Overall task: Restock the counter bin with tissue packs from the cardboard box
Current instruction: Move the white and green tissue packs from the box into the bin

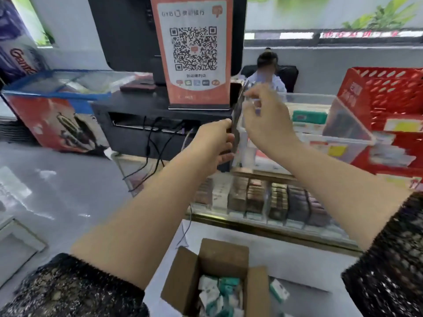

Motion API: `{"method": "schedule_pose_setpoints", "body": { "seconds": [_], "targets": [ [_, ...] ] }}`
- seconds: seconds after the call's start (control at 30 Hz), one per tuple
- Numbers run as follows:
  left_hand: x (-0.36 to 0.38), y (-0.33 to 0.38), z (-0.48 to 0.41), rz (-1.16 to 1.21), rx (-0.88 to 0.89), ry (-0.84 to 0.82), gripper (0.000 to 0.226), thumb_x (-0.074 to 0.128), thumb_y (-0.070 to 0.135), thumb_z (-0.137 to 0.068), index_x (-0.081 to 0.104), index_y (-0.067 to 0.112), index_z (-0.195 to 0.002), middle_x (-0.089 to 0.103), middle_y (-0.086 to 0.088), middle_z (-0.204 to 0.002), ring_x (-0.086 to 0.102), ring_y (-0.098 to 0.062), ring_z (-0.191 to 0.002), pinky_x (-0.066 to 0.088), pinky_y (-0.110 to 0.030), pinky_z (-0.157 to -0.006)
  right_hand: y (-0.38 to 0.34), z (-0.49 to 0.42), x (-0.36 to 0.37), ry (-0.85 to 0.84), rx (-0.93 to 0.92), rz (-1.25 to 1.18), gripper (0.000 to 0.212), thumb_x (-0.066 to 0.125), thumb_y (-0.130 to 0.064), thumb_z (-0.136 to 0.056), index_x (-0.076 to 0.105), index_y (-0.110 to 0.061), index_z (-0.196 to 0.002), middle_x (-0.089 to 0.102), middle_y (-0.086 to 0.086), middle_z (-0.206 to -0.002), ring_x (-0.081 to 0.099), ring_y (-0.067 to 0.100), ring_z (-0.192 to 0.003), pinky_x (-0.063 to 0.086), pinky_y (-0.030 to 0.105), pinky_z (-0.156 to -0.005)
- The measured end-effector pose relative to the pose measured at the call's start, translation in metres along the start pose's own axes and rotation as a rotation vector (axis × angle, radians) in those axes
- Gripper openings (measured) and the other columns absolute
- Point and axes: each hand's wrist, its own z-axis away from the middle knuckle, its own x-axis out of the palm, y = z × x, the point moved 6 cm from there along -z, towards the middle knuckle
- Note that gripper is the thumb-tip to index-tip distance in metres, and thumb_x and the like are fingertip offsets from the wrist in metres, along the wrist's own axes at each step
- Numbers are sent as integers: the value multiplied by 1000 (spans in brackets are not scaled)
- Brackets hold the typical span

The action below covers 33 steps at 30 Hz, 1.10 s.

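Note:
An open cardboard box [206, 273] sits at the bottom of the view with several green-and-white tissue packs [220, 294] inside. The clear plastic counter bin [343, 138] stands on the glass counter, with a green tissue pack [309, 116] lying in it. Against the bin's left wall is a dark flat object [237, 115], upright and blurred. My left hand [215, 143] grips its lower part. My right hand [265, 117] pinches its top end by the bin's far-left corner. Neither hand holds a tissue pack.
An orange QR-code sign [194, 51] stands on a black device [142, 124] with cables, left of the bin. Red mesh baskets [389, 99] are on the right. A glass display case [274, 202] lies below. A seated person [267, 72] is behind the counter.

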Motion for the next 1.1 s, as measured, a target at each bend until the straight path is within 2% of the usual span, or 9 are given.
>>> {"method": "schedule_pose_setpoints", "body": {
  "seconds": [0.2, 0.33, 0.47, 0.6, 0.67, 0.77, 0.83, 0.93, 1.1],
  "targets": [
    [-58, -143, 15, 31, -174, 178, 20, 50, 28, -96, 58, 14, -107, 57, -9, -99, 54, -23, -89, 50, -33, -67, 30, 109, 61, -155, -30, -111, 18, 48, -13, -91, 59, -10, -105, 60, 6, -104, 52, 15, -91, 38, 20, -77],
    [-80, -253, 11, -16, -276, 238, 30, 48, 28, -97, 55, 10, -121, 56, -11, -102, 54, -25, -92, 49, -34, -69, 83, 198, 116, -369, 76, -84, 19, 45, -19, -94, 55, -17, -109, 55, 3, -114, 51, 14, -97, 39, 25, -78],
    [-97, -360, -11, -50, -398, 302, 11, 46, 20, -95, 51, 11, -91, 48, -7, -76, 43, -18, -59, 40, -27, -55, 161, 287, 179, -581, 253, 8, 26, 44, -26, -95, 49, -19, -120, 50, 2, -126, 53, 21, -109, 43, 34, -89],
    [-114, -463, -49, -106, -507, 286, 24, 44, 14, -95, 47, 10, -72, 35, -7, -63, 31, -20, -50, 30, -24, -44, 244, 362, 238, -686, 424, 35, 31, 44, -33, -96, 47, -22, -125, 51, 1, -128, 54, 20, -108, 46, 36, -90],
    [-122, -513, -71, -109, -559, 298, 20, 46, 18, -96, 58, 3, -91, 40, -9, -71, 35, -21, -55, 36, -27, -47, 285, 391, 264, -712, 488, 57, 34, 43, -36, -95, 48, -24, -127, 52, -2, -129, 56, 18, -108, 46, 36, -90],
    [-134, -586, -104, -70, -641, 310, 38, 47, 27, -96, 52, 3, -126, 47, -9, -86, 44, -24, -68, 50, -36, -67, 341, 428, 300, -722, 598, 98, 34, 44, -38, -94, 49, -27, -126, 54, -5, -129, 56, 19, -110, 47, 38, -93],
    [-140, -628, -122, -66, -703, 322, 40, 49, 28, -95, 50, 9, -129, 56, -14, -105, 56, -31, -92, 52, -46, -88, 374, 449, 321, -712, 659, 128, 33, 45, -37, -94, 50, -26, -125, 55, -3, -128, 55, 20, -112, 46, 38, -94],
    [-145, -679, -142, -97, -804, 326, 45, 48, 24, -94, 47, 7, -136, 52, -22, -134, 50, -42, -121, 46, -52, -98, 412, 475, 347, -734, 726, 141, 34, 43, -35, -96, 50, -22, -127, 53, 1, -129, 53, 21, -113, 44, 34, -93],
    [-137, -736, -160, -244, -793, 256, 41, 49, 16, -96, 47, 1, -134, 50, -21, -138, 50, -37, -125, 46, -44, -97, 451, 505, 372, -734, 798, 154, 34, 43, -32, -96, 49, -21, -128, 54, 2, -128, 58, 18, -95, 45, 28, -75]
  ]
}}
